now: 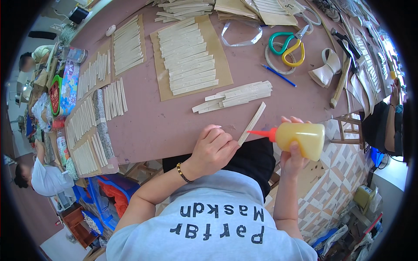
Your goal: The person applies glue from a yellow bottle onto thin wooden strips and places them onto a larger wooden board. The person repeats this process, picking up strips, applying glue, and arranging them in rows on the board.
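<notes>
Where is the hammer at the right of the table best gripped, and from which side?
Probably by the bare wooden handle of the hammer, near its lower end close to the table edge, coming from the person's right. The handle slants toward that edge, while its dark head lies farther back among strips and clutter.

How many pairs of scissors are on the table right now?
1: the green-and-yellow-handled scissors lie at the table's far right, beyond the blue pen. Others may hide under the clutter.

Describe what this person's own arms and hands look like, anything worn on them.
Both forearms are bare. The left hand has a thin dark beaded bracelet at the wrist. The right hand shows no ring, watch or glove. Short light grey T-shirt sleeves end near the elbows.
</notes>
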{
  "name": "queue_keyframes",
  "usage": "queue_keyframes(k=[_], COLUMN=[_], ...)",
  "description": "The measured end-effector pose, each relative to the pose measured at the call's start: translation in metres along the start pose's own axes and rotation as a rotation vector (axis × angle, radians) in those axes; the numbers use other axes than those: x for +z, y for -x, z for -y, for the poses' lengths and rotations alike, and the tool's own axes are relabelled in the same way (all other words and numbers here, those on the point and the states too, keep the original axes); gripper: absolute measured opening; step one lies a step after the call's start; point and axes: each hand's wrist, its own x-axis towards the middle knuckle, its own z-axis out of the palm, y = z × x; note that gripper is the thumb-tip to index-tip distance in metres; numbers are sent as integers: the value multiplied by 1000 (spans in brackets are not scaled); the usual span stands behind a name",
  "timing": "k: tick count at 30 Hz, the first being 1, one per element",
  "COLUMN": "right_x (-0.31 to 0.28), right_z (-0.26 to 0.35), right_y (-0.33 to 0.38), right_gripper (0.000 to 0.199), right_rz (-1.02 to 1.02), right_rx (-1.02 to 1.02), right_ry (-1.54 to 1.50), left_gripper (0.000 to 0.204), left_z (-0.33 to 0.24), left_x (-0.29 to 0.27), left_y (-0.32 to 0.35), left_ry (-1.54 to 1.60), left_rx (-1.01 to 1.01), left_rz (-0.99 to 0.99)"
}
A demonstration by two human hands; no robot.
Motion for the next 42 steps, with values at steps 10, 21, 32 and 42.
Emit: queue_keyframes(k=[10,21,32,42], right_x=[-18,-35,-34,-33], right_z=[-10,-26,-24,-22], right_y=[-48,-55,-61,-60], right_gripper=[60,62,59,59], right_rz=[-181,-102,-84,-93], right_rx=[-88,124,157,163], right_ry=[-14,-491,-517,-534], left_gripper=[18,22,14,11], left_z=[-4,24,139,149], left_x=[-7,-138,-161,-163], left_y=[-4,1,65,74], left_ry=[11,-252,-783,-790], left_rx=[16,-97,-222,-294], left_rz=[-61,-254,-101,-73])
